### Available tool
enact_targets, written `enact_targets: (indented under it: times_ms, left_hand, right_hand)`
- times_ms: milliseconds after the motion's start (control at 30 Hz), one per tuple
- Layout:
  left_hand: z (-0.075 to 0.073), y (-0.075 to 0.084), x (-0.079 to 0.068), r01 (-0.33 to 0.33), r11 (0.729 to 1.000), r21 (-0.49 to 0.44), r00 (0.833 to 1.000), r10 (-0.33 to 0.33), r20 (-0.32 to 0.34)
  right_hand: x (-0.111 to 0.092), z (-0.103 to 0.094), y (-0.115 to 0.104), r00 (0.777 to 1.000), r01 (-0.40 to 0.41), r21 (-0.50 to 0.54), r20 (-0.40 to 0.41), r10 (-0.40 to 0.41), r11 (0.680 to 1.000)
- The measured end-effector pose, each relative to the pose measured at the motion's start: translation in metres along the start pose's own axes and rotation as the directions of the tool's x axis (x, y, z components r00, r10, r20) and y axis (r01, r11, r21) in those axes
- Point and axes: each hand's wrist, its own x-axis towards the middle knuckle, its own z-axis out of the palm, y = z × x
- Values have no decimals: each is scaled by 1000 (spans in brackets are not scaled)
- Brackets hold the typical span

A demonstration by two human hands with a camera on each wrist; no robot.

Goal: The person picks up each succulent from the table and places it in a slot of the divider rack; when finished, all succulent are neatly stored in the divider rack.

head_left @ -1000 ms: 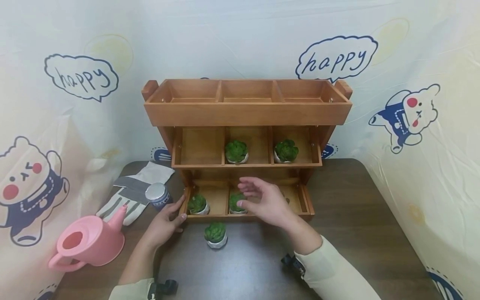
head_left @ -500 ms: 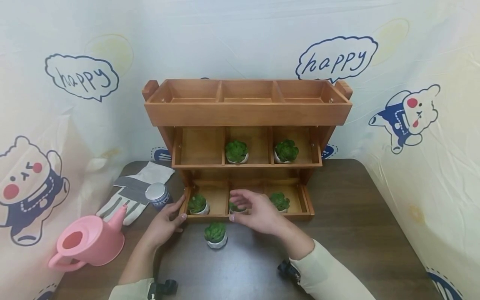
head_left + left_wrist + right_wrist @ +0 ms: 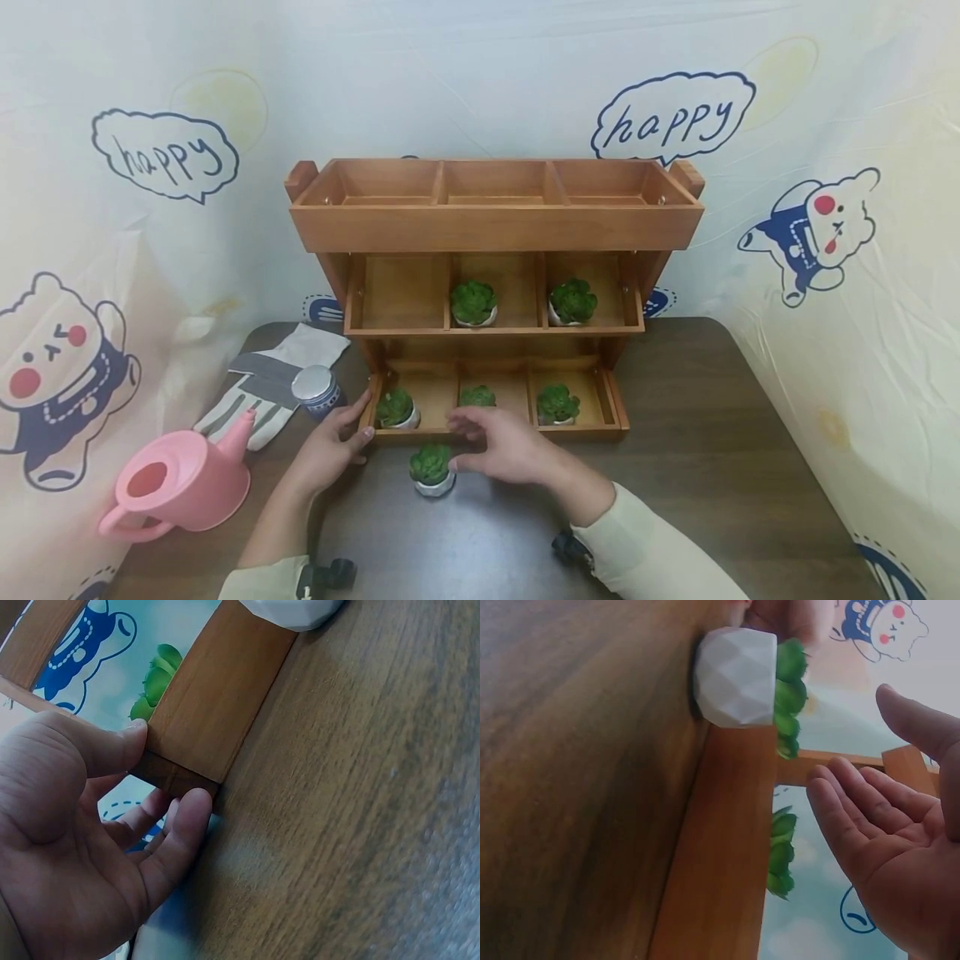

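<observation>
A three-tier wooden plant stand (image 3: 495, 230) stands on the table. My left hand (image 3: 330, 446) holds its bottom tray at the left front corner, thumb and fingers on either side of the wood (image 3: 214, 697) in the left wrist view. On the table before the tray sits a small potted succulent (image 3: 431, 463) in a white faceted pot (image 3: 736, 679). Beside it, on the right, hovers my right hand (image 3: 510, 448), fingers extended and thumb apart, holding nothing. Potted succulents also stand in the bottom tray: a left one (image 3: 395, 408), a partly hidden middle one (image 3: 477, 396) and a right one (image 3: 558, 405).
The middle tier bears two more potted succulents, one in the centre (image 3: 473, 302) and one at right (image 3: 572, 301). Left of the stand are a pink watering can (image 3: 183, 483), a blue-and-white tin (image 3: 317, 392) and grey-white gloves (image 3: 258, 400). A printed cloth (image 3: 487, 75) hangs behind.
My right hand has moved down and left, from over the bottom tray to beside the potted succulent on the table, uncovering the right succulent in the tray. The left hand stays put.
</observation>
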Motion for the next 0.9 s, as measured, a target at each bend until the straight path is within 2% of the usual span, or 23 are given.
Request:
enact_targets:
  times_ms: [267, 567, 733, 900]
  left_hand:
    - [0, 0, 0, 5, 1000, 16, 1000, -5, 0]
    - [1, 0, -1, 17, 1000, 21, 1000, -17, 0]
    - [1, 1, -2, 16, 1000, 23, 1000, -16, -4]
    - [1, 1, -1, 15, 1000, 20, 1000, -14, -4]
  right_hand:
    - [4, 11, 4, 997, 60, -122, 60, -53, 991]
    - [8, 22, 13, 995, 35, -159, 100, -19, 987]
    - [11, 28, 18, 995, 31, -214, 104, -9, 976]
    - [14, 34, 21, 995, 32, -225, 103, -9, 974]
